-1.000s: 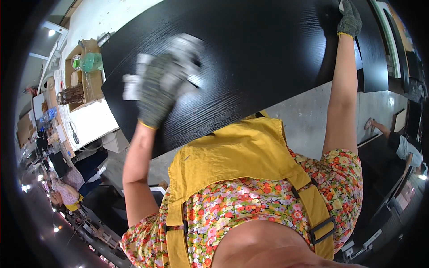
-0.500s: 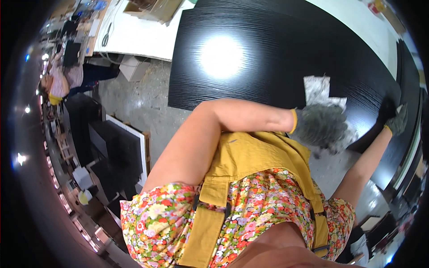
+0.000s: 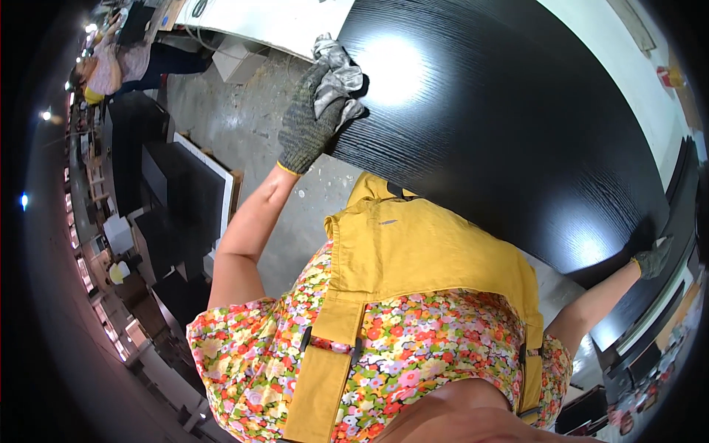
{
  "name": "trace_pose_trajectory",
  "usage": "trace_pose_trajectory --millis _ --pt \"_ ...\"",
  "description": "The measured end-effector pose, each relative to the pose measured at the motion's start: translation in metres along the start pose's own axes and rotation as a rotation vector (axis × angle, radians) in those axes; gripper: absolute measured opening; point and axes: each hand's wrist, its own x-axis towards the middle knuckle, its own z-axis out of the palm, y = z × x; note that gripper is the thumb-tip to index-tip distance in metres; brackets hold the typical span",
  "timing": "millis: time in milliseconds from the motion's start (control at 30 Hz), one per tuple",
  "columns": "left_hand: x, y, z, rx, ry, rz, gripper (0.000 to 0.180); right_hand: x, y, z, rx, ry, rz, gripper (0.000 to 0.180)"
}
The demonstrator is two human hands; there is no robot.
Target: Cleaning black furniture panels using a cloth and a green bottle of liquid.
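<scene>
A large black wood-grain panel (image 3: 502, 125) with a glossy sheen lies before me. My left hand (image 3: 304, 122), in a dark grey knitted glove with a yellow cuff, is at its left edge. It is closed on a crumpled grey cloth (image 3: 338, 77), which touches the panel's surface near the corner. Far to the right, my right hand (image 3: 653, 258), gloved the same way, is by the panel's right corner. Its fingers are too small and partly hidden to tell whether they grip the edge.
Under the panel is a white worktop (image 3: 273, 22). More dark panels (image 3: 683, 214) stand on the right. On the left, black boards (image 3: 181, 177) are stacked above the concrete floor (image 3: 251, 111). Another person (image 3: 136, 66) is at the far left, near a white box (image 3: 238, 59).
My left hand has swung from near my middle out to the panel's left edge, carrying the cloth along. My right hand stays by the right corner, appearing lower as the view shifts.
</scene>
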Motion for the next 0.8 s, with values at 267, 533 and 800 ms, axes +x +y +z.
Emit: trace_pose_trajectory --millis 267,533,800 --pt "0.007 -0.031 -0.006 -0.394 -0.002 -0.526 0.037 -0.001 -0.027 -0.007 0.357 0.087 0.054 0.034" --pt "-0.040 -0.052 -0.004 -0.842 0.092 -0.717 0.050 -0.020 -0.076 -0.029 0.218 0.024 0.147 0.034" --pt "0.048 -0.026 0.014 -0.252 -0.223 -0.191 0.064 -0.103 -0.295 -0.028 0.910 -0.351 -0.245 0.031"
